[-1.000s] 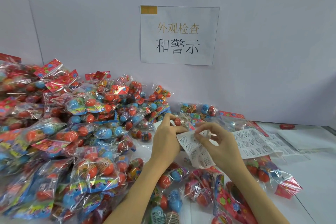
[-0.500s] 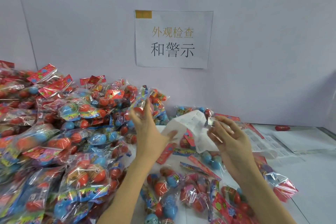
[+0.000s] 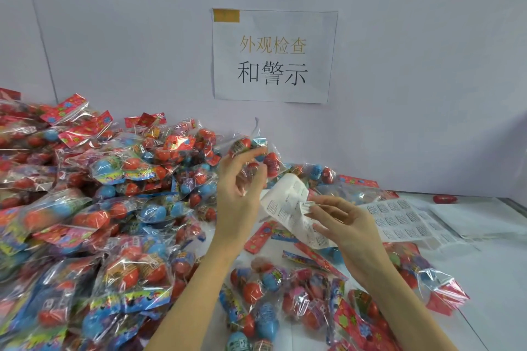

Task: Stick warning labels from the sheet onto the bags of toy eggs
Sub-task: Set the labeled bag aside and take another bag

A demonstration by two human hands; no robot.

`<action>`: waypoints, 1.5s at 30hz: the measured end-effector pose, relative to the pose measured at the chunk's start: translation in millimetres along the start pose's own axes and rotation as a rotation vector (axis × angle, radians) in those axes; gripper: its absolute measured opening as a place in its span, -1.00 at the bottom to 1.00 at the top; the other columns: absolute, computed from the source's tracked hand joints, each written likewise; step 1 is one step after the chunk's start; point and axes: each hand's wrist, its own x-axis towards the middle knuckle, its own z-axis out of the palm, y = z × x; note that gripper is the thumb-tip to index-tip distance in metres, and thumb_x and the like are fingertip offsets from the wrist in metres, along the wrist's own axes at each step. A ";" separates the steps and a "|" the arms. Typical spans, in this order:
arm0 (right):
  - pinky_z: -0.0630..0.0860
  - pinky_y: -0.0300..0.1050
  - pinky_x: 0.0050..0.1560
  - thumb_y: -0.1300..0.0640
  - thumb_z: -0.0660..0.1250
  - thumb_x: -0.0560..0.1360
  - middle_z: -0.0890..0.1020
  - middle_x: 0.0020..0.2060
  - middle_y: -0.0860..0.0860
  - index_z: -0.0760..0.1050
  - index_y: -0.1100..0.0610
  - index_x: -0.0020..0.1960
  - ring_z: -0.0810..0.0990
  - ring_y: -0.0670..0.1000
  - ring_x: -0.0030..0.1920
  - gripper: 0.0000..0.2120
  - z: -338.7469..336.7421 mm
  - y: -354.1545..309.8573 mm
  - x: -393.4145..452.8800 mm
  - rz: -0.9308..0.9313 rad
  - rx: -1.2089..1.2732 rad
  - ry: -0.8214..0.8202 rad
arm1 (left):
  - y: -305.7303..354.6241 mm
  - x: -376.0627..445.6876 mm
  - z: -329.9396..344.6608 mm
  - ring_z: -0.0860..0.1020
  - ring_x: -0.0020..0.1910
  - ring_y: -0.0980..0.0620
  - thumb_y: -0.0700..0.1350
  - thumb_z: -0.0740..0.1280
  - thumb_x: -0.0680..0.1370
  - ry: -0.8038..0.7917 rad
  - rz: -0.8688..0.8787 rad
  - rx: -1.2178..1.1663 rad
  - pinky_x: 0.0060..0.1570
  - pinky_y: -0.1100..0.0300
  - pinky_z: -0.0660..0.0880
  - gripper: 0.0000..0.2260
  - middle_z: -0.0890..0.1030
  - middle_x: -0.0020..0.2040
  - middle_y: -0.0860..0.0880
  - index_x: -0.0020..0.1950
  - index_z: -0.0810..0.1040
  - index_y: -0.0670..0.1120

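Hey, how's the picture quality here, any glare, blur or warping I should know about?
Head view: lighting is even and soft; white glare streaks the cellophane of the piled bags; wide-angle warping bends the wall seam at left; the left hand looks slightly motion-blurred; print on the peeled label is too small to read.

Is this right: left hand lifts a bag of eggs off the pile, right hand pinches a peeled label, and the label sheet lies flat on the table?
Not quite. In the head view the label sheet is curled and held up by the right hand, not flat on the table. The rest holds: left hand lifts the bag, the fingertips carry the label.
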 end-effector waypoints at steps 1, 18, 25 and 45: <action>0.71 -0.10 -0.13 0.08 0.55 0.42 0.78 -0.02 0.03 0.77 -0.03 -0.03 0.76 0.03 0.01 -0.87 0.2 -1.0 -0.6 -0.003 -0.014 -0.008 | -1.1 0.9 -0.1 0.60 0.24 0.11 0.01 0.42 0.62 -0.023 0.014 0.001 0.25 0.09 0.57 -0.77 0.57 0.26 0.25 0.27 0.65 0.22; 0.63 -0.04 0.10 0.15 0.53 0.55 0.75 -0.20 0.06 0.69 -0.12 0.16 0.78 0.07 -0.04 -0.75 2.4 2.8 -0.8 -0.204 -0.038 0.086 | -12.7 -14.3 17.6 0.57 0.25 0.19 -0.24 0.39 0.63 -0.346 -0.207 0.075 0.12 0.38 0.53 -0.72 0.60 0.29 0.09 0.20 0.72 0.09; 0.64 -0.28 -0.04 0.17 0.54 0.54 0.76 -0.20 0.05 0.66 -0.10 0.19 0.78 0.04 -0.08 -0.71 2.7 5.9 0.7 -0.242 -0.093 0.086 | -15.4 -14.9 17.7 0.60 0.24 0.11 -0.24 0.37 0.64 -0.346 -0.229 0.043 0.20 0.27 0.57 -0.71 0.62 0.19 0.25 0.15 0.74 0.14; 0.63 -0.24 -0.01 0.18 0.54 0.54 0.75 -0.21 -0.03 0.65 -0.05 0.12 0.76 -0.05 -0.12 -0.78 3.7 6.3 -0.9 -0.341 -0.297 0.148 | -17.4 -17.9 21.9 0.62 0.16 0.19 -0.21 0.53 0.56 -0.290 -0.081 0.076 0.07 0.38 0.56 -0.73 0.56 0.23 0.07 0.19 0.73 0.09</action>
